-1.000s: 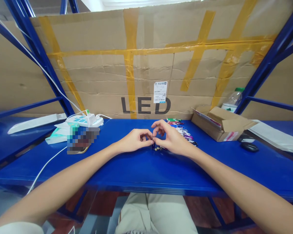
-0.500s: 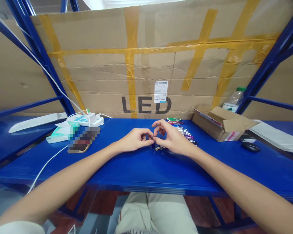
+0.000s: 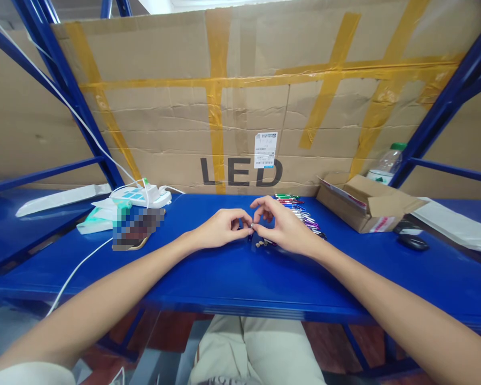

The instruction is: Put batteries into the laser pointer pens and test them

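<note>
My left hand (image 3: 225, 229) and my right hand (image 3: 282, 224) meet tip to tip above the blue table (image 3: 240, 278). Both are closed in a pinch. Between the right thumb and forefinger shows a tiny silvery piece (image 3: 252, 226), too small to name. Whatever the left fingertips hold is mostly hidden; something dark shows just below them. Several small tan, round pieces (image 3: 260, 244) lie under my right hand. Behind that hand runs a row of slim, shiny metallic items (image 3: 304, 214) in green, red, blue, silver, purple and black, partly covered by it.
At the left lie a phone (image 3: 138, 230), a white power strip (image 3: 156, 197) with cables, and a tissue pack (image 3: 98, 219). To the right are an open cardboard box (image 3: 364, 206), a black mouse (image 3: 412, 242) and a plastic bottle (image 3: 387, 163). A large carton (image 3: 168, 133) stands behind.
The silvery piece at my right fingertips shows more clearly now. Both hands keep nearly the same pinched pose, and the view has shifted very slightly.
</note>
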`<control>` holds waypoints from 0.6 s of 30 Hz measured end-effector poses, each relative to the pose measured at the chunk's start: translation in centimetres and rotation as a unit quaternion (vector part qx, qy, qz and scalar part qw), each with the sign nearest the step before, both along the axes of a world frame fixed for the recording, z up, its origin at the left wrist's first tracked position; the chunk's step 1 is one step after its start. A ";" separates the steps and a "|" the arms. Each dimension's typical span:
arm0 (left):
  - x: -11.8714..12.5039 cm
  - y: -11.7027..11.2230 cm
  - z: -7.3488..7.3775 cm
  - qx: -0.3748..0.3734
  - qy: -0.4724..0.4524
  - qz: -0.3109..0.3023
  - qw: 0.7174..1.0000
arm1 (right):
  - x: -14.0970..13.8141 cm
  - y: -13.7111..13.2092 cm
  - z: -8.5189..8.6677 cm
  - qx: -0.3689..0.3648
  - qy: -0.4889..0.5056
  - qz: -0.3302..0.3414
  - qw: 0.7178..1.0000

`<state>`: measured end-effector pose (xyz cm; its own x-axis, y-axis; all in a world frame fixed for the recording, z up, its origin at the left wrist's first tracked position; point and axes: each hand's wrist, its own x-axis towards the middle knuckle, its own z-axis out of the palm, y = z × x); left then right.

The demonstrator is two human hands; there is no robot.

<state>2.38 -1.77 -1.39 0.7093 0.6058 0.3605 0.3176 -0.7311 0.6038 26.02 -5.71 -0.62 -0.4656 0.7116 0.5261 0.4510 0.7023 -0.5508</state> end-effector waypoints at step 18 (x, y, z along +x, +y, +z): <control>-1.3 -0.1 2.0 0.309 0.037 0.023 0.950 | 0.6 0.0 -0.1 -0.067 -0.158 0.023 0.985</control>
<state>1.08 -1.85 0.60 0.7243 0.3246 0.6083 0.3819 -0.9234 0.0380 26.57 -5.71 -0.69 -0.6245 0.7392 0.2521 0.5844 0.6564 -0.4771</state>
